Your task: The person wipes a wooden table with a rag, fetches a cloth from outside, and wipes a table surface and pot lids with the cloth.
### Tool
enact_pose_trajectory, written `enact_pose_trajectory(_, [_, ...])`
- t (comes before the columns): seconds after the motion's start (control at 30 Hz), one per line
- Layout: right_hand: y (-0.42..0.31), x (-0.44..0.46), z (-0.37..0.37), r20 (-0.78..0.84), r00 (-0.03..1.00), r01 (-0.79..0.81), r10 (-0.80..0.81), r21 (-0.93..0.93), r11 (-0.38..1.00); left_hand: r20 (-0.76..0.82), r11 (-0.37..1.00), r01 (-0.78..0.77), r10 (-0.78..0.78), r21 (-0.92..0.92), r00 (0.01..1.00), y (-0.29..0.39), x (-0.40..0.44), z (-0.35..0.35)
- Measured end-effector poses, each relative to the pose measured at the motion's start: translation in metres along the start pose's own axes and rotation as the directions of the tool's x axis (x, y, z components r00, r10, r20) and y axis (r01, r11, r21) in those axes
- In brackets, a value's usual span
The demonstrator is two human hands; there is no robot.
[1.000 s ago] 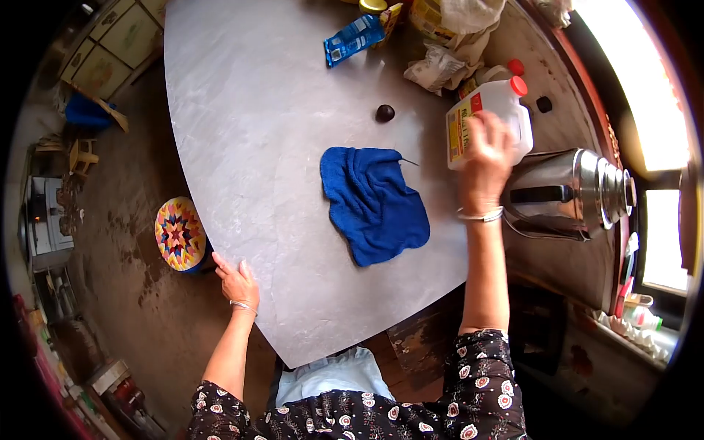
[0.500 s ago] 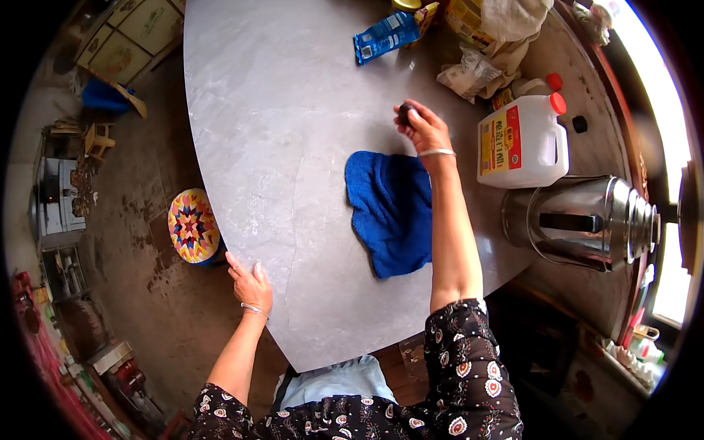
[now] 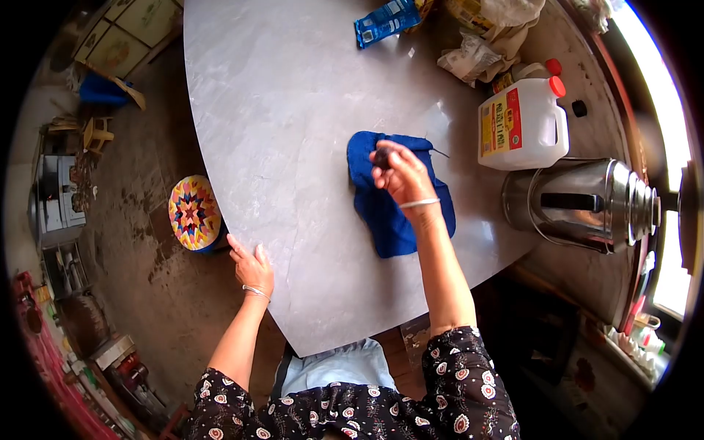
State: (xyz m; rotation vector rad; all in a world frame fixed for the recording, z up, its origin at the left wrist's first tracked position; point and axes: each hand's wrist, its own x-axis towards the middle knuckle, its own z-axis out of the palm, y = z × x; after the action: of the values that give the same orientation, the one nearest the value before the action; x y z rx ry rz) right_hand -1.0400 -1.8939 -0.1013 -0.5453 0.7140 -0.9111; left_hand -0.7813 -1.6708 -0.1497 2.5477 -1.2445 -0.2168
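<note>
My right hand (image 3: 402,174) grips a small dark round object (image 3: 382,157) between thumb and fingers, over the upper part of a blue cloth (image 3: 389,227). The cloth lies crumpled on the grey table (image 3: 286,147), with a thin dark strand poking out at its upper right. At the table's left edge rests my left hand (image 3: 253,271), its fingers apart and nothing in it.
To the right are a white jug with a red cap (image 3: 522,125) and a steel flask (image 3: 579,205). A blue packet (image 3: 387,23) and plastic bags (image 3: 469,59) lie at the back. A stool with a colourful top (image 3: 195,213) stands left of the table.
My right hand went from near the white jug to the dark round object, took hold of it, and carried it down and left over the blue cloth. My left hand stays at the table edge.
</note>
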Motion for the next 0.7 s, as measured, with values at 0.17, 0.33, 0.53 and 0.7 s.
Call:
enact_pose_trajectory(0.17, [0.064, -0.047, 0.007, 0.011, 0.969, 0.177, -0.247, -0.727, 0.663, 0.014, 1.000, 0.020, -0.020, -0.006, 1.000, -0.001, 0.001, -0.001])
enact_pose_trajectory(0.33, [0.085, -0.094, 0.029, -0.037, 0.952, 0.121, -0.303, -0.865, 0.487, 0.009, 1.000, 0.030, -0.030, 0.001, 1.000, -0.003, 0.001, 0.002])
enact_pose_trajectory(0.53, [0.124, -0.152, 0.076, -0.042, 0.965, 0.071, -0.257, -0.908, 0.413, -0.012, 0.977, 0.058, -0.062, -0.203, 0.998, -0.006, 0.002, 0.003])
enact_pose_trajectory(0.7, [0.144, -0.185, 0.139, 0.129, 0.962, 0.204, -0.240, -0.926, 0.318, 0.254, 0.978, 0.062, -0.010, -0.199, 0.967, -0.014, -0.006, -0.051])
